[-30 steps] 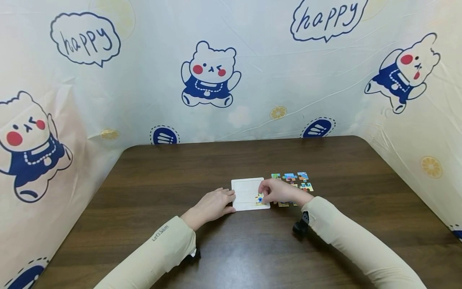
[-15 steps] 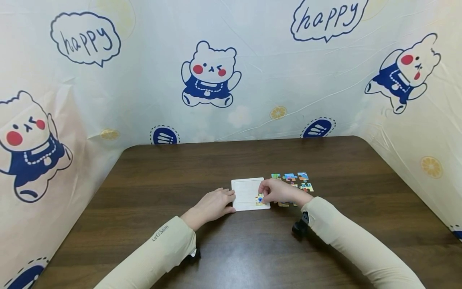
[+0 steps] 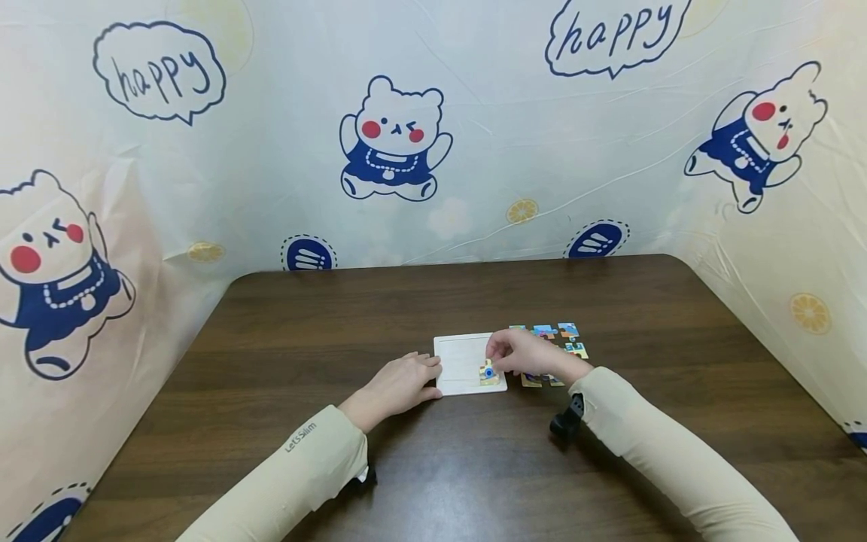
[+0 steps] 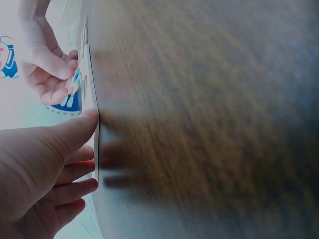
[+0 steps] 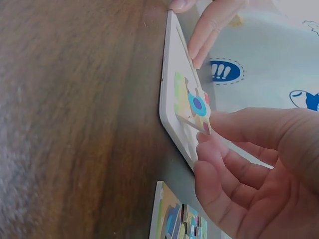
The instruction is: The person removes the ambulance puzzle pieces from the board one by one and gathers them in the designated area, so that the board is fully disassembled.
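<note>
My right hand (image 3: 524,354) pinches a colourful jigsaw puzzle piece (image 5: 195,103) between thumb and fingertips. The piece, with a blue round shape printed on it, tilts over the lower right corner of a white puzzle tray (image 3: 460,354). In the right wrist view its thumb-side edge is raised from the tray. My left hand (image 3: 400,382) rests at the tray's left side, thumb (image 4: 82,127) against the near corner and the other fingers lightly bent along the edge. The rest of the tray's visible surface is plain white.
Several more puzzle pieces (image 3: 567,330) lie in rows on the brown wooden table (image 3: 325,316) just right of the tray, partly hidden by my right hand. A printed curtain (image 3: 474,113) hangs behind the table.
My right hand has shifted slightly up and right, and the pinched puzzle piece now shows more of its face. My left hand and the tray have stayed put.
</note>
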Tool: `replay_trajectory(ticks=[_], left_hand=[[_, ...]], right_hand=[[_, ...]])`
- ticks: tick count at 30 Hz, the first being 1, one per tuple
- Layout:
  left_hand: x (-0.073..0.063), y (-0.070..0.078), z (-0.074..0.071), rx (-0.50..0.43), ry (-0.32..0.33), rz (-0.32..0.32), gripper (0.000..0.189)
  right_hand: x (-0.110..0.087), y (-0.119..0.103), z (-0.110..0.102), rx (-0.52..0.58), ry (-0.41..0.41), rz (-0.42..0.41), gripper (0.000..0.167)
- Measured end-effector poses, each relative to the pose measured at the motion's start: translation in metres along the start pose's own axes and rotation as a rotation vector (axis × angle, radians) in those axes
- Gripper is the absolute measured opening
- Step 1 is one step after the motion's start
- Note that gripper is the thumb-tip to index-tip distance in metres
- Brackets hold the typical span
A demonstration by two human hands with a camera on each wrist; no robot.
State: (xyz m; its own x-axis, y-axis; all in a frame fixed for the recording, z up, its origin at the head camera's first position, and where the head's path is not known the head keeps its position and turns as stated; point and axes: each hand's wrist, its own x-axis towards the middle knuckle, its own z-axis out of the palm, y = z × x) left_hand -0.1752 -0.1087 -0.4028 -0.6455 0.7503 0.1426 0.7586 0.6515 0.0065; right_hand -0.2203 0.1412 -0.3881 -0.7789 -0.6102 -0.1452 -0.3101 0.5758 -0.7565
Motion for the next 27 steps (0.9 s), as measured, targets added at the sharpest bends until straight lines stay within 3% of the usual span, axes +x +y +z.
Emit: replay_trajectory(ticks=[27], left_hand=[[0.0003, 0.0005, -0.0014, -0.012, 0.005, 0.007, 0.023]], right_hand=[[-0.0034, 0.0067, -0.0008, 0.101, -0.011, -0.014, 0.009]])
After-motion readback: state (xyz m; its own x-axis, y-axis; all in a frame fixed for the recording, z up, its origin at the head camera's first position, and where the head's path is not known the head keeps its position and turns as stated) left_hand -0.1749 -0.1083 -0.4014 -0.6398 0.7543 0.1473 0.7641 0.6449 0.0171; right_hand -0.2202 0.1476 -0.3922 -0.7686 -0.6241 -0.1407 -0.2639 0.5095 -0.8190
